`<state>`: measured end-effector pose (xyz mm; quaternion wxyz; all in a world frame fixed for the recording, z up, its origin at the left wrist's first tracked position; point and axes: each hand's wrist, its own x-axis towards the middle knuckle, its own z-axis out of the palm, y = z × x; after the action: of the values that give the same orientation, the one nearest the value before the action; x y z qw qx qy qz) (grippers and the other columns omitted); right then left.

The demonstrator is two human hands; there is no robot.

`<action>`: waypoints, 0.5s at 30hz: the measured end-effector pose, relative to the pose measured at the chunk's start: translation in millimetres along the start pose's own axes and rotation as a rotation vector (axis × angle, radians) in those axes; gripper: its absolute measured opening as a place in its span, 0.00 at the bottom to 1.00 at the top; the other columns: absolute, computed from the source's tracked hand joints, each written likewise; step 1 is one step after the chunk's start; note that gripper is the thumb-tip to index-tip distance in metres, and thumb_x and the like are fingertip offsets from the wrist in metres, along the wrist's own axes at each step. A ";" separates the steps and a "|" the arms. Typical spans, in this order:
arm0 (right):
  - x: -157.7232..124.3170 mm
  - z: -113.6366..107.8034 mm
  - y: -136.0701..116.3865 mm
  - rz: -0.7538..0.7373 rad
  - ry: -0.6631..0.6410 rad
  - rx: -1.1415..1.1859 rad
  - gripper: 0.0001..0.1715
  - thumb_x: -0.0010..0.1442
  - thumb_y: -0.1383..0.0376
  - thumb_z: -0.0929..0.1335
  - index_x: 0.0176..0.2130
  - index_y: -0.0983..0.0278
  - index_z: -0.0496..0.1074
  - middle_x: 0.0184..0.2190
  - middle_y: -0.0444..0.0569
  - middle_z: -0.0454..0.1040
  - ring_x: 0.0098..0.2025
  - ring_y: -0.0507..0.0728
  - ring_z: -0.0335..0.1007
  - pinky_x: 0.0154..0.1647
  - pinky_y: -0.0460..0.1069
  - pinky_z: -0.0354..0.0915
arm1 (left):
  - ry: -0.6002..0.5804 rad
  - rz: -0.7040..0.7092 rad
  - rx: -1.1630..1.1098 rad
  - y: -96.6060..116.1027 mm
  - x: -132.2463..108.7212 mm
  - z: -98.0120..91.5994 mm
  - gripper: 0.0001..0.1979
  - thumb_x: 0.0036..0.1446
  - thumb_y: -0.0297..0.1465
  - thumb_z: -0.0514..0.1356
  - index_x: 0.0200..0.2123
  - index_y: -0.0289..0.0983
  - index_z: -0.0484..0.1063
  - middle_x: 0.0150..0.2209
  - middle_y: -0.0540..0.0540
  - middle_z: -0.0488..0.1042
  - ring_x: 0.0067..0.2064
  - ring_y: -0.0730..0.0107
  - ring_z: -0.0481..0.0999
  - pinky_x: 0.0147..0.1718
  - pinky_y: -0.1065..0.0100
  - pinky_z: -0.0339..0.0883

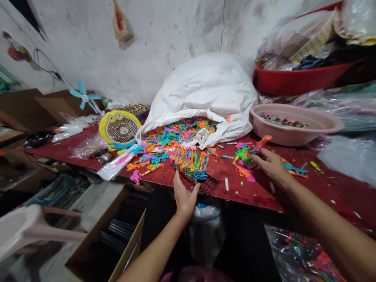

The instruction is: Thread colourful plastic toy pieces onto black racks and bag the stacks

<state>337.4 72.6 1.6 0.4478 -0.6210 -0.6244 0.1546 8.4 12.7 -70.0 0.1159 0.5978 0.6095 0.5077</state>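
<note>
My left hand [184,196] cups the near left end of a black grid rack [209,185], fingers along its side and thumb on its near edge. Bright plastic toy pieces [194,162] stand in a row on that rack, in orange, green, blue and pink. Between the fingertips of my right hand [272,166] is an orange plastic toy piece [263,141]; its lower part blends with the small pile of pieces [245,162] beside the hand. A large heap of similar pieces [179,131] spills from a white sack [205,86] behind the rack.
A pink basin [296,117] with small colourful items stands at right, below a red basin [305,78]. A yellow fan [122,130] and a metal cup [103,156] are at left. Below the red table [252,194] sits a cardboard box [136,231] of black racks.
</note>
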 end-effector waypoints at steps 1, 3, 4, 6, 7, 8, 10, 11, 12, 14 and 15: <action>-9.2 8.1 -11.6 0.062 -0.026 0.113 0.21 0.54 0.51 0.67 0.38 0.65 0.74 0.27 0.48 0.74 0.26 0.54 0.67 0.26 0.48 0.61 | -0.012 -0.007 -0.003 0.1 4.5 2.4 0.45 0.50 0.38 0.68 0.66 0.35 0.48 0.62 0.31 0.59 0.66 0.45 0.59 0.63 0.45 0.57; -29.4 24.2 -32.3 0.154 -0.106 0.240 0.22 0.51 0.51 0.70 0.37 0.65 0.74 0.26 0.47 0.73 0.25 0.53 0.66 0.26 0.47 0.61 | -0.016 -0.008 0.001 0.7 11.9 5.7 0.45 0.50 0.34 0.67 0.65 0.34 0.48 0.62 0.30 0.59 0.66 0.45 0.58 0.63 0.46 0.56; -39.2 31.6 -40.2 0.180 -0.154 0.280 0.21 0.51 0.51 0.70 0.37 0.65 0.73 0.25 0.46 0.73 0.25 0.53 0.66 0.26 0.47 0.61 | -0.016 -0.001 0.003 0.9 15.1 6.8 0.44 0.49 0.32 0.67 0.65 0.34 0.49 0.62 0.30 0.60 0.65 0.46 0.59 0.63 0.46 0.57; -55.8 44.7 -49.4 0.214 -0.243 0.326 0.22 0.53 0.49 0.69 0.35 0.66 0.73 0.23 0.45 0.71 0.23 0.51 0.64 0.24 0.46 0.59 | -0.034 0.025 -0.001 0.9 21.7 7.6 0.40 0.49 0.29 0.65 0.64 0.34 0.52 0.60 0.32 0.62 0.64 0.48 0.62 0.62 0.49 0.59; -62.0 50.1 -50.9 0.233 -0.284 0.334 0.24 0.54 0.47 0.68 0.34 0.66 0.73 0.22 0.45 0.70 0.21 0.51 0.62 0.22 0.46 0.57 | -0.060 0.042 -0.005 0.7 25.8 7.3 0.37 0.49 0.27 0.64 0.61 0.34 0.56 0.58 0.33 0.64 0.62 0.50 0.65 0.60 0.51 0.61; -66.7 55.0 -50.8 0.249 -0.314 0.325 0.26 0.54 0.46 0.67 0.32 0.66 0.73 0.20 0.45 0.69 0.20 0.51 0.60 0.20 0.46 0.55 | -0.097 0.060 -0.010 0.3 30.7 6.7 0.32 0.49 0.27 0.63 0.58 0.35 0.60 0.54 0.35 0.67 0.59 0.52 0.67 0.58 0.52 0.64; -72.3 63.0 -48.1 0.242 -0.338 0.250 0.28 0.54 0.43 0.66 0.27 0.66 0.72 0.17 0.45 0.66 0.18 0.50 0.57 0.18 0.46 0.52 | -0.197 0.101 -0.036 -1.0 42.7 5.3 0.21 0.50 0.27 0.62 0.49 0.36 0.67 0.47 0.40 0.71 0.52 0.56 0.72 0.53 0.56 0.68; -73.8 66.4 -46.7 0.207 -0.321 0.199 0.28 0.54 0.43 0.65 0.24 0.65 0.71 0.16 0.45 0.66 0.18 0.51 0.57 0.18 0.46 0.52 | -0.252 0.122 -0.060 -2.2 49.4 5.1 0.17 0.50 0.26 0.61 0.46 0.36 0.69 0.44 0.42 0.71 0.49 0.59 0.73 0.51 0.58 0.69; -75.1 69.3 -45.8 0.155 -0.291 0.146 0.28 0.53 0.43 0.66 0.22 0.64 0.69 0.16 0.45 0.65 0.19 0.51 0.57 0.19 0.46 0.52 | -0.307 0.140 -0.094 -3.8 56.1 5.6 0.15 0.50 0.26 0.61 0.44 0.36 0.70 0.43 0.43 0.72 0.47 0.60 0.73 0.49 0.59 0.70; -78.0 74.3 -46.1 0.044 -0.205 0.058 0.27 0.53 0.43 0.66 0.19 0.62 0.65 0.16 0.44 0.63 0.20 0.51 0.56 0.20 0.46 0.51 | -0.414 0.156 -0.180 -8.4 68.4 9.1 0.15 0.50 0.26 0.61 0.44 0.36 0.71 0.43 0.44 0.74 0.46 0.62 0.74 0.49 0.61 0.70; -80.0 76.3 -47.1 0.001 -0.171 0.026 0.28 0.53 0.43 0.66 0.18 0.61 0.62 0.15 0.43 0.61 0.19 0.50 0.55 0.20 0.46 0.51 | -0.467 0.151 -0.224 -11.2 73.8 12.2 0.16 0.51 0.26 0.61 0.46 0.35 0.71 0.44 0.44 0.75 0.47 0.63 0.74 0.50 0.61 0.69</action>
<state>236.2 18.7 -34.5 0.4009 -0.5999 -0.6580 0.2155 -8.4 83.6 -49.7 0.2804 0.7261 0.4598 0.4274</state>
